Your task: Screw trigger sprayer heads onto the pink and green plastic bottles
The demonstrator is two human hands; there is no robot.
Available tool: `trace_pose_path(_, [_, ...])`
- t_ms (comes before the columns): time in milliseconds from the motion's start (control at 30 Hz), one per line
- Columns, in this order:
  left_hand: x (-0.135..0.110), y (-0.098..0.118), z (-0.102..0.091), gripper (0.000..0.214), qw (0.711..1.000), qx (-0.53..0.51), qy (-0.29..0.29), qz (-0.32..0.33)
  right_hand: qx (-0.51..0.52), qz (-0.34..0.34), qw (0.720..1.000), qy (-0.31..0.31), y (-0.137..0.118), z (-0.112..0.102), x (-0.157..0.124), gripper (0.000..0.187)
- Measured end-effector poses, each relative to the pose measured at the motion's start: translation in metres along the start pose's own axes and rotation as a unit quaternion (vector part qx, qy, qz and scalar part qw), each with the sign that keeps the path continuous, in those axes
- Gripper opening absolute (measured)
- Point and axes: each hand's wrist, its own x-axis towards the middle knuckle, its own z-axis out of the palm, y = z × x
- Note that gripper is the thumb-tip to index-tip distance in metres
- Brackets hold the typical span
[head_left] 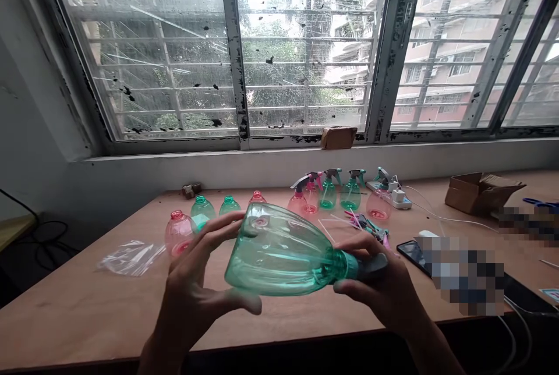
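- Small workroom, plainly indoors: a long wooden table point(301, 319) ran beneath a barred window point(279, 84).
- Pink and green spray bottles point(350, 195), some topless, lined it beside loose spray heads point(371, 226).
- Cardboard box point(465, 195) and power strip point(404, 204) sat rightward.
- Outside, through grimy glass, perhaps flats point(454, 72).

From the person's head, the one camera looks forward and down across the table point(109, 317), close behind the left hand point(194, 282) and right hand point(386, 285), facing the window point(283, 72).
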Motion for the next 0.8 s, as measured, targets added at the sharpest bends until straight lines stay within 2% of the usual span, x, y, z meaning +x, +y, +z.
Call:
trace_pose_path(100, [-0.001, 0.001, 0.002, 0.078, 0.998, -0.053, 0.037, 0.011, -0.054, -0.013, 0.998, 0.001, 0.001, -0.001, -0.002, 0.034])
trace_pose_path(233, [-0.003, 0.004, 0.008, 0.092, 0.990, -0.117, 0.078, -0.019, -0.128, -0.069, 0.989, 0.009, 0.007, -0.004, -0.002, 0.034])
trace_pose_path(433, [-0.001, 0.008, 0.009, 0.087, 0.998, -0.010, 0.051, 0.028, -0.179, -0.107, 0.978, -0.026, 0.018, -0.004, -0.004, 0.037])
trace_pose_path(533, [-0.001, 0.009, 0.000, 0.085, 0.999, -0.011, 0.025, 0.025, -0.151, -0.109, 0.983, -0.005, 0.019, -0.003, -0.004, 0.038])
trace_pose_path(633, [-0.003, 0.007, -0.012, 0.071, 0.999, -0.025, -0.012, 0.015, -0.074, -0.079, 0.994, 0.013, 0.014, -0.002, -0.001, 0.040])
trace_pose_path(733, [-0.003, 0.003, -0.016, 0.059, 0.999, -0.040, -0.004, 0.013, 0.017, -0.032, 0.999, -0.005, 0.009, 0.000, 0.002, 0.037])
trace_pose_path(800, [-0.001, 0.003, -0.013, 0.059, 0.998, -0.061, 0.015, 0.006, 0.078, 0.002, 0.997, -0.025, 0.007, 0.001, 0.003, 0.037])
